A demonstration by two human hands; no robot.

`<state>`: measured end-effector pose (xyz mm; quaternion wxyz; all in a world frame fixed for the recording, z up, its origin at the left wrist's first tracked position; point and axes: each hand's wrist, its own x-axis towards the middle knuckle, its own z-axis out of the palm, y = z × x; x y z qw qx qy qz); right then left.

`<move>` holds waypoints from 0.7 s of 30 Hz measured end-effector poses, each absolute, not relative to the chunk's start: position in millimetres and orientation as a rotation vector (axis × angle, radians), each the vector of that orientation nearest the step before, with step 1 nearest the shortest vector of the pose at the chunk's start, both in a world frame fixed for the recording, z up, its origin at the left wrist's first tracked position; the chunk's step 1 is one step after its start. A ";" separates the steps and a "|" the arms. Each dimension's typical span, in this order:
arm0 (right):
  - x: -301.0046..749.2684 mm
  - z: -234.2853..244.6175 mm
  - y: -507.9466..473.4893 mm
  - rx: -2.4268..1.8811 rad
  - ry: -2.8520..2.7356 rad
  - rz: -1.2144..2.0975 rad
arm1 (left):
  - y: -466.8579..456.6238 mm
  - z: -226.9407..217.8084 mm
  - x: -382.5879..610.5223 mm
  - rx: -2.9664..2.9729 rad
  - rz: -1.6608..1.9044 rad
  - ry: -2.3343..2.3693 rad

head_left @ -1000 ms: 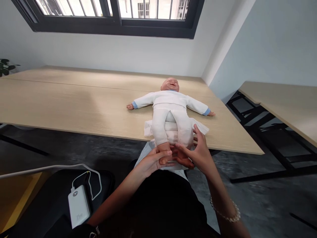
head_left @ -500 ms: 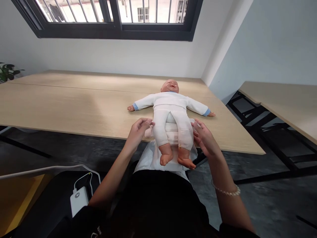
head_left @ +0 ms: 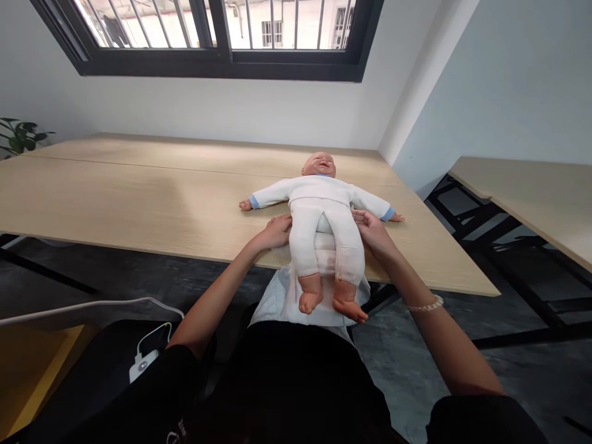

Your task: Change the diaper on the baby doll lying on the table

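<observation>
A baby doll (head_left: 321,206) in a white suit with blue cuffs lies face up on the table, arms spread, bare feet past the front edge. Between and under its legs is a white diaper-like pad (head_left: 325,243), with white quilted material (head_left: 272,300) hanging below the edge. My left hand (head_left: 277,232) is at the doll's hip on the left, fingers curled in and tips partly hidden. Against the opposite hip, my right hand (head_left: 374,232) has its fingers pressed together, tips also partly hidden. What either hand pinches cannot be made out.
The wooden table (head_left: 139,197) runs back to the wall below a barred window (head_left: 291,61). Another table (head_left: 531,191) stands to the right. At lower left a white power bank (head_left: 143,365) with a cable rests on a black surface. A plant (head_left: 21,135) shows at far left.
Both hands have moved slightly up toward the doll's hips. The pale flaps beside its thighs are now hidden at the hands. The view has shifted a little.
</observation>
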<state>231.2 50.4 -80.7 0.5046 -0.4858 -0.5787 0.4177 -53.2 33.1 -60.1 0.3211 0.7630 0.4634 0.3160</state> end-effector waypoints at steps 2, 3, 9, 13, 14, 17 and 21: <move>228.9 -76.8 44.0 -1.177 -1.441 0.995 | 34.8 -57.3 -49.3 1.932 0.843 1.184; 227.7 -75.3 41.2 -1.184 -1.447 0.998 | 34.3 -55.6 -48.0 1.901 0.849 1.169; 229.2 -79.7 43.7 -1.184 -1.404 0.959 | 27.6 -44.1 -53.6 1.826 0.817 1.075; 236.4 -87.8 55.0 -1.215 -1.316 0.904 | 30.4 -39.9 -63.6 1.809 0.851 1.119; 238.0 -89.3 57.4 -1.223 -1.296 0.875 | 31.2 -39.8 -65.1 1.779 0.874 1.119; 240.6 -92.2 62.7 -1.243 -1.224 0.772 | 32.1 -42.5 -65.6 1.593 0.934 1.096; 240.2 -92.6 65.1 -1.188 -1.084 0.701 | 32.9 -52.0 -60.4 1.207 1.034 1.005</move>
